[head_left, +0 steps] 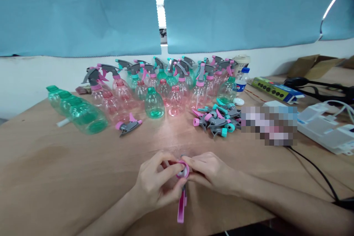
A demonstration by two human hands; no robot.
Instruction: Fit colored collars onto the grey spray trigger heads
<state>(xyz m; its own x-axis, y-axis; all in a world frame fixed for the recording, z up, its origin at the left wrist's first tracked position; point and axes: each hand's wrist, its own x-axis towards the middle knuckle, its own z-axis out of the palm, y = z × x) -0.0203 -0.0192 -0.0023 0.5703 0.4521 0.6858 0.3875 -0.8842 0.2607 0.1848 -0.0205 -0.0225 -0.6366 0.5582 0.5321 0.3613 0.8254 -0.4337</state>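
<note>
Near the front edge of the table, both hands hold one spray trigger head (181,206) with a pink trigger and a pink collar. Its round collar opening faces up toward me, with something white inside. My left hand (159,180) grips the collar from the left, the fingertips pressed at its rim and opening. From the right, my right hand (211,171) pinches the other side of the collar. Most of the head's grey body is hidden below the fingers. Beyond the hands lies a pile of loose spray heads (218,121) in grey, pink and teal.
Pink and green spray bottles (175,101) stand at the back, several with heads on. Green bottles (87,114) lie at left near a single spray head (129,125). On the right are a Pepsi bottle (241,81), a green box (275,89), a clear plastic organizer (326,129) and a black cable (315,169).
</note>
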